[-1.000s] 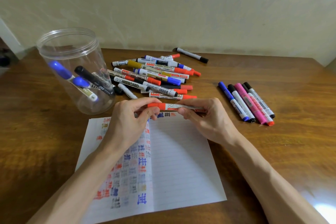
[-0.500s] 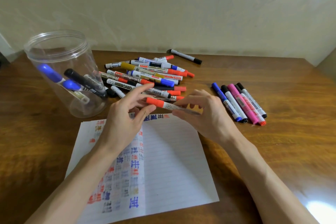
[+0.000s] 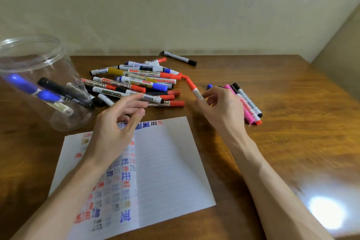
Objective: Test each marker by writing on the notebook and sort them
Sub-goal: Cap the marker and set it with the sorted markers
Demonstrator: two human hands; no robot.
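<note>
My right hand [image 3: 220, 109] pinches a capped red marker [image 3: 192, 88] by its white barrel, red cap pointing away, between the pile and the sorted row. My left hand [image 3: 116, 126] hovers over the top of the notebook [image 3: 165, 161] with fingers spread and loosely bent, holding nothing. The lined page carries rows of red, blue and grey test marks down its left half. A pile of several mixed markers [image 3: 136, 84] lies beyond the notebook. A row of sorted markers [image 3: 247, 103], pink, black, blue and red, lies partly hidden behind my right hand.
A clear plastic jar [image 3: 39, 84] at the left holds blue and black markers. One black marker [image 3: 179, 58] lies alone near the wall. The wooden table [image 3: 292, 142] ends at the wall behind and at a corner on the far right.
My left hand let go of the red marker. My right hand carried it rightward toward the sorted row, turning its cap away from me. The view shifted right.
</note>
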